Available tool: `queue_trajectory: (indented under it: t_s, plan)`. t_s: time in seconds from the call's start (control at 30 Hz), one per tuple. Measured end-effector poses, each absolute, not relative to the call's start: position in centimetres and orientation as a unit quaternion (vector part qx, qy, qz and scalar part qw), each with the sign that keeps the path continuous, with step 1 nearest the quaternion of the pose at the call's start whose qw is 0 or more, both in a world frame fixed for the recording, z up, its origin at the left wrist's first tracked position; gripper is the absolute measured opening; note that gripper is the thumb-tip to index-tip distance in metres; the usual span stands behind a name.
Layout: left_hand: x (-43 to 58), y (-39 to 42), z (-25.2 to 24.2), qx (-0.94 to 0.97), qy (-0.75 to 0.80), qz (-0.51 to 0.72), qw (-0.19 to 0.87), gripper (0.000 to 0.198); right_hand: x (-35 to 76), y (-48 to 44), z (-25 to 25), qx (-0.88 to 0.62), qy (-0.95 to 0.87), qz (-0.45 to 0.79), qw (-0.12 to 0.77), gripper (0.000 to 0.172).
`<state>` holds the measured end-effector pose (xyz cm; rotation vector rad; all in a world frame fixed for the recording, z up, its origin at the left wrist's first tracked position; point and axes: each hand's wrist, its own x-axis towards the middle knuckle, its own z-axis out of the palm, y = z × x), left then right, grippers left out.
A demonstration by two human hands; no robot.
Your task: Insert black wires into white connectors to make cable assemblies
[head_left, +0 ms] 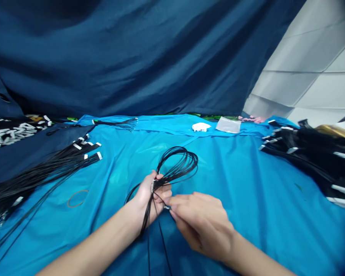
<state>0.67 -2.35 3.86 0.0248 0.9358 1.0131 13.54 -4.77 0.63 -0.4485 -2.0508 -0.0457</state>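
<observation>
Black wires [169,178] sit coiled in the left hand [145,189], which curls around them, their loop [193,164] reaching beyond the grip. Just beside, the right hand [202,220] pinches a small wire end [167,207]. More cables [48,164] and a tan band [82,191] lie left of both hands; a dark cable pile [310,155] lies to their right.

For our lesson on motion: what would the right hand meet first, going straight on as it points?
The right hand would likely meet the left hand, holding looped black cables, though depth is unclear.
</observation>
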Motion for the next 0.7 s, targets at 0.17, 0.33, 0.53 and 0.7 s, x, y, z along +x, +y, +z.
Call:
queue_trajectory:
  t_s: [0.17, 0.33, 0.53, 0.7]
  plan:
    - [0.62, -2.20, 3.69, 0.022, 0.426, 0.488, 0.762, 0.039, 13.20, -4.47, 0.33, -0.253, -0.810, -0.055, 0.527, 0.007]
    - [1.00, -2.53, 3.66, 0.023, 0.426, 0.542, 0.724, 0.032, 12.88, -4.30, 0.22, -0.276, -0.804, -0.085, 0.520, 0.005]
    - [1.45, -2.46, 3.71, 0.021, 0.434, 0.572, 0.696, 0.031, 12.84, -4.32, -0.10, -0.260, -0.825, -0.085, 0.496, 0.008]
    - [1.14, -2.28, 3.39, 0.032, 0.411, 0.550, 0.727, 0.034, 12.92, -4.31, 0.12, -0.265, -0.824, -0.082, 0.494, 0.010]
